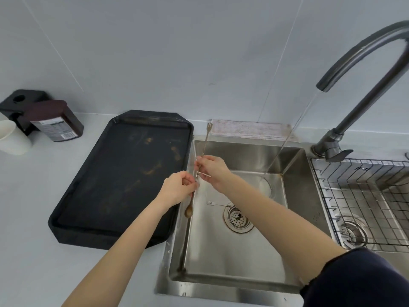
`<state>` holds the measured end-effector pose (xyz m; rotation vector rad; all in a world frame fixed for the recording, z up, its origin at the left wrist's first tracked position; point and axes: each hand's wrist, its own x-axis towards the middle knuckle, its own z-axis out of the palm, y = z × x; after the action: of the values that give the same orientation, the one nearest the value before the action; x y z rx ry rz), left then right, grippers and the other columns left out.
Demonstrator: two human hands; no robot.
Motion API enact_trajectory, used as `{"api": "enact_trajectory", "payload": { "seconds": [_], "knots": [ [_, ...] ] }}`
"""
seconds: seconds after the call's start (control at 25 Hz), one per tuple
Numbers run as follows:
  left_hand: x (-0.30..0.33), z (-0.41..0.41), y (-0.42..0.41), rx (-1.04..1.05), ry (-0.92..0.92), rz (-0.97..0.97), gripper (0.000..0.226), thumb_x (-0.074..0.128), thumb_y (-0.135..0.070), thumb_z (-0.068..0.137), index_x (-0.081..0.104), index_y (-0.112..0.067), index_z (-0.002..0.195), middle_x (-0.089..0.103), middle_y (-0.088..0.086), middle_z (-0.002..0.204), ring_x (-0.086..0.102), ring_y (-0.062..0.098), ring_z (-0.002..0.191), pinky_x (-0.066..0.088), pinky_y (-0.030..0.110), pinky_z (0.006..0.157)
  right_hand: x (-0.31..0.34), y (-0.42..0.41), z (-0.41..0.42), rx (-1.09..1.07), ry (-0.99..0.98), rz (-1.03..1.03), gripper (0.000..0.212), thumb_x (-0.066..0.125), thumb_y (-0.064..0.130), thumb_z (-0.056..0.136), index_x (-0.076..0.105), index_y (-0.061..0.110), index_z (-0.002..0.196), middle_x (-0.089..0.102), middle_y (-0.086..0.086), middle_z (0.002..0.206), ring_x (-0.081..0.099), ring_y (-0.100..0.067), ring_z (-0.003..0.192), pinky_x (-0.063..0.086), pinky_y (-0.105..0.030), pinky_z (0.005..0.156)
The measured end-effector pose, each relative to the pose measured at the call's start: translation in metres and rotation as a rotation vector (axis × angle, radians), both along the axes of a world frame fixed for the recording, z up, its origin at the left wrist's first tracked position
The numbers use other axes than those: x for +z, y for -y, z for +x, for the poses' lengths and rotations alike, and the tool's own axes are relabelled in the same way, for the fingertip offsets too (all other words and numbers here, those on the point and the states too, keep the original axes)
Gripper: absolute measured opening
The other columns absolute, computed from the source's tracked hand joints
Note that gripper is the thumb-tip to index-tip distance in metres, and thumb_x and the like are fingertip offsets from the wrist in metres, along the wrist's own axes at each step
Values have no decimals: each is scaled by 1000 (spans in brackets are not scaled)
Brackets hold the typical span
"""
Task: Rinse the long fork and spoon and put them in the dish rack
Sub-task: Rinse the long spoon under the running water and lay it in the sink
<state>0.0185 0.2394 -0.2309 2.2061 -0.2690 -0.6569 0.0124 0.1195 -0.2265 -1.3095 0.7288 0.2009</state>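
Observation:
Over the left edge of the steel sink (221, 273), both hands meet. My right hand (211, 168) pinches the handle of a long thin fork (207, 138), its tines pointing up toward the wall. My left hand (177, 189) pinches the handle of a long spoon (189, 210), whose brownish bowl hangs down by the sink rim. The two handles cross between my fingers. A second small fork (215, 204) lies on the sink floor near the drain (238, 219). The wire dish rack (354, 196) sits in the right basin.
Water runs from the dark faucet (345, 63) into the sink, right of my hands. A stained black tray (124, 178) lies on the counter to the left. A folded cloth (250, 130) sits behind the sink. A brown bottle (55, 120), black holder and paper cup (12, 138) stand far left.

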Motion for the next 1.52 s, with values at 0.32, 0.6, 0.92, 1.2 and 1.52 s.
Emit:
{"api": "enact_trajectory", "payload": {
  "seconds": [0.32,0.6,0.92,1.2,1.52],
  "knots": [
    [-6,-36,77,-66,58,-69,6,62,-18,85,57,-16,83,53,-10,70,49,4,64,38,5,55,8,103,-47,-217,175,-22,22,42,7,98,57,7,115,63,4,78,58,-7,70,39,-20,61],
    [-22,-56,111,-70,37,-69,13,63,-17,85,55,-23,76,59,2,84,54,17,75,39,14,61,32,168,-54,-277,225,-33,22,48,9,96,58,22,80,65,7,81,60,-4,73,43,-18,69],
    [-26,-64,127,-43,59,-62,25,63,-14,84,51,-27,66,55,-6,71,56,14,62,41,11,50,36,184,-59,-279,259,-9,17,50,11,95,60,19,84,65,5,82,62,-4,72,46,-14,66],
    [-18,-63,127,-20,139,-45,31,62,-15,86,48,-31,63,54,-9,69,54,7,43,42,1,40,50,190,-52,-302,272,-22,16,46,15,98,60,14,93,65,-1,91,63,-5,71,46,-15,64],
    [-11,-61,135,-45,201,-62,2,63,-18,85,63,-18,83,60,-6,74,54,2,61,39,9,61,38,183,-57,-133,212,-37,29,45,14,99,54,3,124,66,3,86,62,-4,71,50,-13,66]
  ]
}}
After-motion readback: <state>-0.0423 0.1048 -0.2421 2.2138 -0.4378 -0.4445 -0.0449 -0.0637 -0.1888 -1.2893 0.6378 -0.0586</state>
